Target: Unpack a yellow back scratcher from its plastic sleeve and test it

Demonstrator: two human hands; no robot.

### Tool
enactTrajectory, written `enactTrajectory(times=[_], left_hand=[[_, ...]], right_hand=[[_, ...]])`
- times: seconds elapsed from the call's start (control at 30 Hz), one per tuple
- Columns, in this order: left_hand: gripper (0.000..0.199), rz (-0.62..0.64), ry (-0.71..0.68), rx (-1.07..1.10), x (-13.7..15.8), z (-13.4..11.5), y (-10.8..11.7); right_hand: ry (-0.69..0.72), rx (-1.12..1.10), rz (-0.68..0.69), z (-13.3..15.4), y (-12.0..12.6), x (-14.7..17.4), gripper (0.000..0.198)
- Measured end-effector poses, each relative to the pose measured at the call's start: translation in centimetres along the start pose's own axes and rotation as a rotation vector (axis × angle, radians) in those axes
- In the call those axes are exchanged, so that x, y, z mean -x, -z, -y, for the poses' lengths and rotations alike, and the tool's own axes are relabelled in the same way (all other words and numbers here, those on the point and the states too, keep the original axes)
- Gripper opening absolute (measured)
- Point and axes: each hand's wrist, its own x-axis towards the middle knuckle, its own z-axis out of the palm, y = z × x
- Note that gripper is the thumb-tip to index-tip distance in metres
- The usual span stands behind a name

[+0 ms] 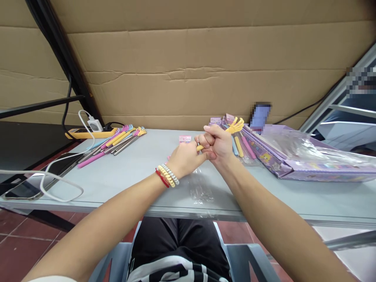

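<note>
Both my hands meet over the middle of the grey table [117, 176] and grip one yellow back scratcher [236, 126]. Its hand-shaped head sticks out to the upper right of my right hand [219, 145]. My left hand [183, 158], with bead bracelets on the wrist, closes around the lower part of the handle. A clear plastic sleeve [199, 190] lies flat on the table just below my hands. A small pink label card [185, 138] lies just behind them.
A pile of coloured back scratchers [114, 143] lies at the back left beside a yellow power strip [88, 134] with a white charger. A phone [35, 182] and white cable sit at the left edge. A purple box [293, 162] with plastic bags and more scratchers fills the right.
</note>
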Motion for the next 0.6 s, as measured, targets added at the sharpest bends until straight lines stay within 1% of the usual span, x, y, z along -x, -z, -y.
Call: enactTrajectory(times=[0.07, 0.17, 0.33, 0.43, 0.5, 0.6], left_hand=[[0.047, 0.021, -0.006, -0.038, -0.2, 0.3, 0.0], [0.053, 0.014, -0.044, -0.12, -0.5, 0.7, -0.2], [0.062, -0.015, -0.09, -0.18, -0.7, 0.2, -0.1], [0.06, -0.018, -0.096, -0.127, -0.5, -0.4, 0.5], [0.059, -0.007, -0.105, -0.076, -0.3, -0.4, 1.1], [0.059, -0.004, -0.115, -0.063, -0.1, 0.4, 2.0]], right_hand=[[0.021, 0.024, -0.026, 0.0, -0.2, 0.3, 0.064], [0.067, 0.035, -0.094, 0.0, -0.4, 0.4, 0.058], [0.146, 0.02, -0.164, 0.4, -0.7, 0.5, 0.053], [0.188, 0.046, -0.145, 1.1, -1.1, 0.8, 0.055], [0.235, 0.079, -0.122, 2.0, -0.9, 1.1, 0.057], [0.346, 0.101, -0.101, 4.2, 0.4, 1.1, 0.06]])
